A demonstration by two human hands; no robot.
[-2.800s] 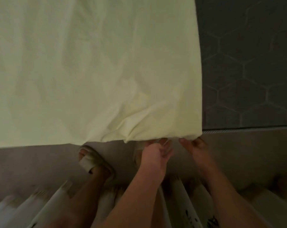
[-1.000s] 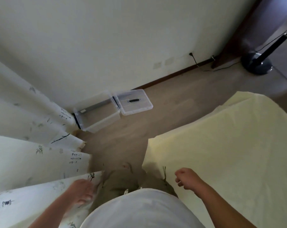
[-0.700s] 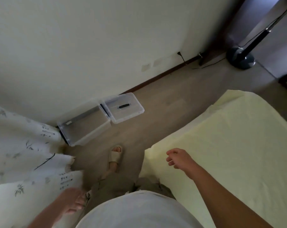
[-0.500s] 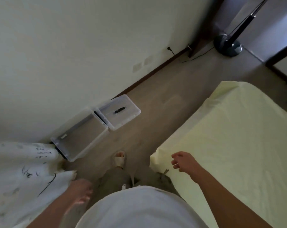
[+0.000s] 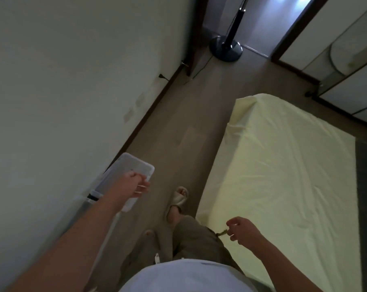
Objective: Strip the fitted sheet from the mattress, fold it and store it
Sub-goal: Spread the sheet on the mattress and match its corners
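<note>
Currently both hands idle: L hand (image 5: 134,186) loosely curled, empty, in front of clear lid (image 5: 134,166) by wall (image 5: 62,81); R hand (image 5: 241,230) loosely curled, gripping no cloth, beside sheet's near corner. Pale-yellow fitted sheet (image 5: 283,165) covers most of mattress (image 5: 366,186), w/ dark strip bare at right edge.

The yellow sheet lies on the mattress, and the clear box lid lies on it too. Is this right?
No: the head view shows the clear box lid on the floor by the wall, at the person's left. The yellow sheet does lie on the mattress.
</note>
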